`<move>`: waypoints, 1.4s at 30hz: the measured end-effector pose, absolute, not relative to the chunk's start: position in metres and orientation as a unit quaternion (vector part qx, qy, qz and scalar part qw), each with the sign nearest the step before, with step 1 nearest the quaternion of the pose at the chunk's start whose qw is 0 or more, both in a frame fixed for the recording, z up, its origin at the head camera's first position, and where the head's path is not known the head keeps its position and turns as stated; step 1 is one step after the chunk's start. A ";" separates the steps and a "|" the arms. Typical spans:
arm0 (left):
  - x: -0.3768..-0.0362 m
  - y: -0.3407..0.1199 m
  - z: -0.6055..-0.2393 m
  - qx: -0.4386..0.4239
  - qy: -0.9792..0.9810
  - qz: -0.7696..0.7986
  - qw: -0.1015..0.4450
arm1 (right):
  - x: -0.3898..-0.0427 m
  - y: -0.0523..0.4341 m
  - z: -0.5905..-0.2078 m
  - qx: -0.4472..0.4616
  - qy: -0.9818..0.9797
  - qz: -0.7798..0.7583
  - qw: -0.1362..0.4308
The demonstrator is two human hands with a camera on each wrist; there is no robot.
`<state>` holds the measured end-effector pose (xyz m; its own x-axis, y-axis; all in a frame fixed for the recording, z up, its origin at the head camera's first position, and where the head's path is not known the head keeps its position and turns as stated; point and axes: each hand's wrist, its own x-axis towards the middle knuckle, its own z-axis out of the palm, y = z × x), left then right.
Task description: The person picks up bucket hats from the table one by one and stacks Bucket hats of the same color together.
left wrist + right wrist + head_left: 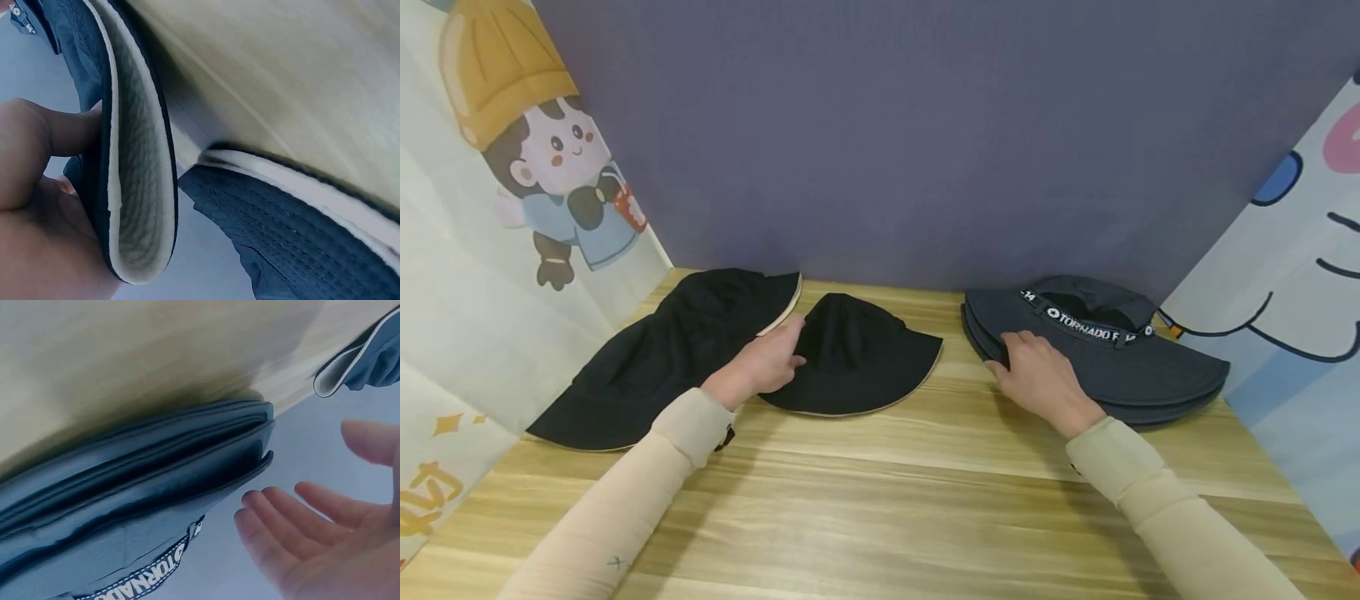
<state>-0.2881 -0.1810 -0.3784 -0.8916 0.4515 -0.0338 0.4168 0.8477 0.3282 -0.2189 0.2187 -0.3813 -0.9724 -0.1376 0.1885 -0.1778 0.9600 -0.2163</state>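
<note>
Black cloth bucket hat (853, 354) pinched, L hand (765, 360); R hand (1041, 375) loose nr dk-grey brimmed hats (1138, 367). I judged mid-grasp; R pinch due.

At eight o'clock in the head view, a pale cream cloth sleeve (602, 500) with a small dark x-shaped mark (617, 562) ends in a thick cuff (691, 427) at the bare left hand (763, 360); a small black piece (726, 437) edges it at three o'clock. At four o'clock, a beige cloth sleeve (1195, 533) ends in a wide cuff (1114, 458) at the bare right hand (1043, 382).
</note>
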 end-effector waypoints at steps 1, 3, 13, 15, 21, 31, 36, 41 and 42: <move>-0.288 -0.180 -0.379 0.230 0.959 0.156 0.054 | -0.221 0.217 -0.381 0.081 -0.986 0.116 0.084; -0.287 -0.178 -0.379 0.234 0.958 0.155 0.053 | -0.224 0.213 -0.381 0.082 -0.987 0.119 0.073; -0.282 -0.171 -0.382 0.256 0.954 0.147 0.043 | -0.238 0.196 -0.380 0.077 -0.986 0.142 0.028; -0.281 -0.170 -0.383 0.264 0.953 0.147 0.036 | -0.240 0.193 -0.382 0.084 -0.986 0.144 0.027; -0.278 -0.165 -0.384 0.293 0.944 0.148 0.019 | -0.243 0.180 -0.387 0.104 -0.982 0.155 0.007; -0.271 -0.155 -0.385 0.314 0.937 0.154 0.012 | -0.244 0.167 -0.392 0.098 -0.977 0.186 -0.025; -0.270 -0.151 -0.385 0.314 0.936 0.160 0.014 | -0.243 0.168 -0.391 0.093 -0.972 0.211 -0.036; -0.269 -0.147 -0.386 0.306 0.938 0.163 0.015 | -0.242 0.172 -0.393 0.094 -0.968 0.230 -0.040; -0.268 -0.146 -0.386 0.306 0.938 0.165 0.016 | -0.242 0.173 -0.394 0.095 -0.967 0.235 -0.038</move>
<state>-0.2682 -0.1463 -0.3859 -0.8125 0.5788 0.0699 0.5680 0.7588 0.3188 -0.2416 0.1734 -0.3940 -0.9791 -0.2015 -0.0278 -0.1662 0.8711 -0.4622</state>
